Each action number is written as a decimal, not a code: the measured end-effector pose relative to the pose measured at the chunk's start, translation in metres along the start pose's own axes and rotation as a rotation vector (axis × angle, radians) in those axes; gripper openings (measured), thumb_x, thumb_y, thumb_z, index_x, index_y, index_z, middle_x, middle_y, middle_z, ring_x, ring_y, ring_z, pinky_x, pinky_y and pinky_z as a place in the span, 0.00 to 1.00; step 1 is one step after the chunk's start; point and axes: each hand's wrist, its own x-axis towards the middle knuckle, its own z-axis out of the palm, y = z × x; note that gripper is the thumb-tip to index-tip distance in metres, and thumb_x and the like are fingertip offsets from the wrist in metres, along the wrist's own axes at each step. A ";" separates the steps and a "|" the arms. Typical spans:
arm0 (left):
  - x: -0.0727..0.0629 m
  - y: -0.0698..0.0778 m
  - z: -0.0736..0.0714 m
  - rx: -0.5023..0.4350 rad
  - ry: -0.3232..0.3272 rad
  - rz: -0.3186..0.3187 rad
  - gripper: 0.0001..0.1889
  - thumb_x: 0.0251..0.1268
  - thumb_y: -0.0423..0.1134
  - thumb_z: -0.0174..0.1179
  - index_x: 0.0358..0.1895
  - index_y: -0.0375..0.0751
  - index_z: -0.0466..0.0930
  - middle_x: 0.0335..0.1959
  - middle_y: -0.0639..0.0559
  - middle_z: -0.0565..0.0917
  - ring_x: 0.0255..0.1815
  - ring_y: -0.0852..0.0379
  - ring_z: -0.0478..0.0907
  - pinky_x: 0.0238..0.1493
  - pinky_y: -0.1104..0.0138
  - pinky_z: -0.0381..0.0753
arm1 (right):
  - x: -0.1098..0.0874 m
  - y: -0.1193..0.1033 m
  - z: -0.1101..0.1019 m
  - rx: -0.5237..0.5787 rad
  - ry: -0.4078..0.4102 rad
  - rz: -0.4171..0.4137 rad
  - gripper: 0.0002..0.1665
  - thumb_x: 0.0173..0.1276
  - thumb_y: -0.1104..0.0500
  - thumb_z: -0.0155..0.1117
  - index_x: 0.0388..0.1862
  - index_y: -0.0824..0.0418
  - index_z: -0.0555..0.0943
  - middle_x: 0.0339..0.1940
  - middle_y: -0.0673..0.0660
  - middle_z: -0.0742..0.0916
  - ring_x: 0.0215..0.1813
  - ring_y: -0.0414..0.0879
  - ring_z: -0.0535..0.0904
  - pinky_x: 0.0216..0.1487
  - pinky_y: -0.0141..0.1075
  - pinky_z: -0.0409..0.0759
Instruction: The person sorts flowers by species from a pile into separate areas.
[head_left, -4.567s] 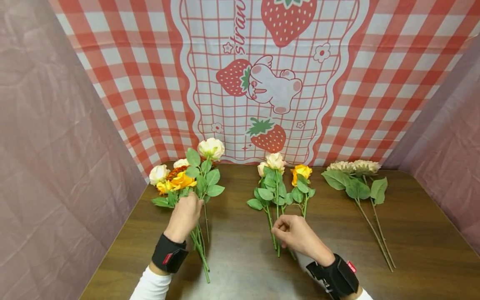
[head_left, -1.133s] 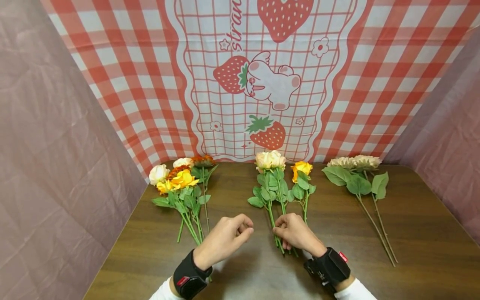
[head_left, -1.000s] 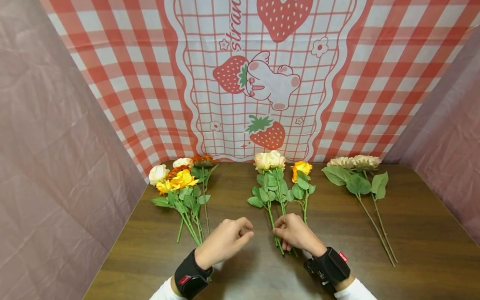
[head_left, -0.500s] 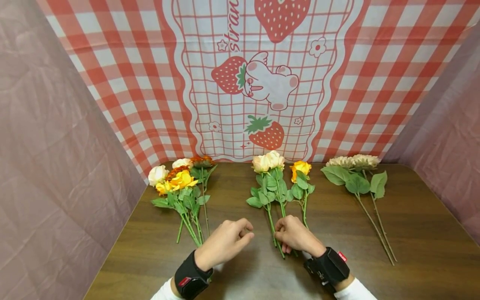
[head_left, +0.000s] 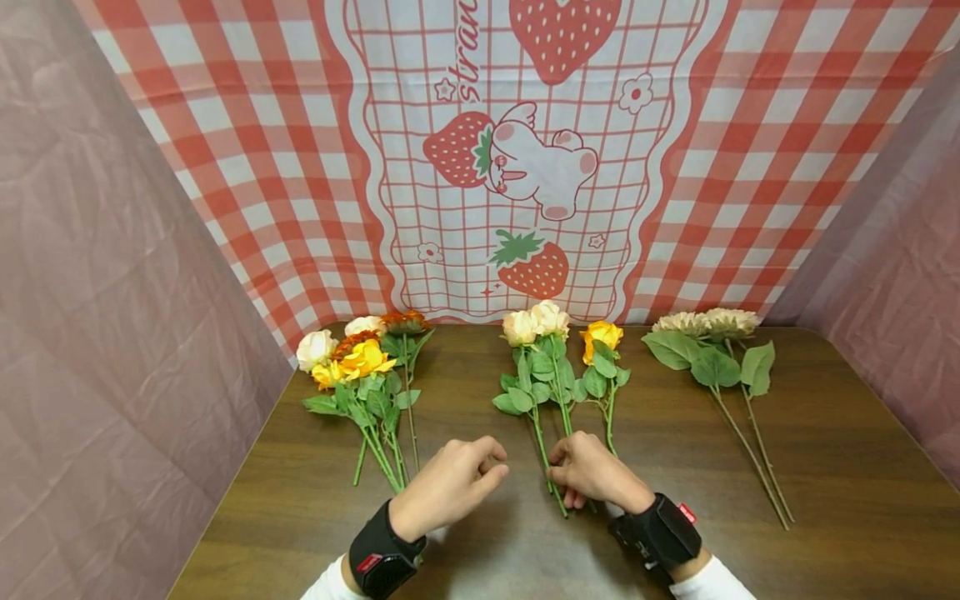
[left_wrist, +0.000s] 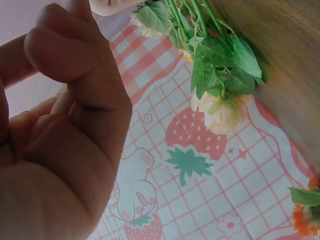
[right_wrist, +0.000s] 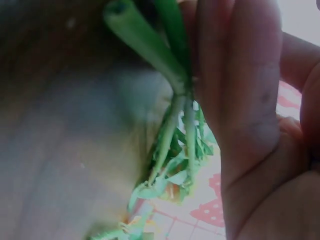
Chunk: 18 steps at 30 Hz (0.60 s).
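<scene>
Two cream roses show in the middle of the brown table, their green stems pointing toward me. My right hand pinches the lower stems between thumb and fingers; the fingers partly cover them. Close up in the right wrist view, the green stems run along the fingers. My left hand hovers left of these stems, fingers loosely curled and holding nothing. Behind it lies the left group, with white roses, a yellow flower and rust-orange flowers; the left hand hides some stem ends.
An orange-yellow rose lies just right of the cream roses. Two pale, large-leaved flowers lie at the far right. A red-checked strawberry cloth hangs behind the table, with pinkish drapes at both sides.
My left hand has left the left group, where a raised cream rose was, and come toward the middle. Over the last second, the left one of the middle cream roses shifts slightly left.
</scene>
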 end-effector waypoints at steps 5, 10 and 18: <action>0.000 0.000 -0.003 0.002 0.020 0.005 0.05 0.70 0.36 0.59 0.44 0.41 0.83 0.27 0.58 0.84 0.23 0.73 0.74 0.26 0.76 0.74 | -0.003 -0.004 -0.003 -0.042 -0.013 0.005 0.10 0.65 0.68 0.63 0.42 0.74 0.83 0.11 0.53 0.83 0.11 0.42 0.78 0.15 0.39 0.78; 0.000 -0.005 -0.012 0.028 0.057 -0.010 0.06 0.70 0.35 0.59 0.43 0.38 0.83 0.27 0.54 0.85 0.23 0.70 0.75 0.27 0.73 0.75 | -0.008 -0.009 -0.006 -0.031 -0.025 -0.011 0.11 0.67 0.66 0.63 0.44 0.74 0.81 0.14 0.55 0.84 0.12 0.43 0.79 0.16 0.41 0.79; -0.002 -0.044 -0.024 0.411 0.298 -0.218 0.08 0.63 0.33 0.64 0.29 0.36 0.76 0.19 0.44 0.80 0.18 0.50 0.79 0.17 0.59 0.75 | -0.016 -0.020 -0.012 -0.021 -0.023 -0.074 0.11 0.70 0.63 0.62 0.45 0.71 0.81 0.20 0.54 0.85 0.16 0.46 0.79 0.17 0.40 0.79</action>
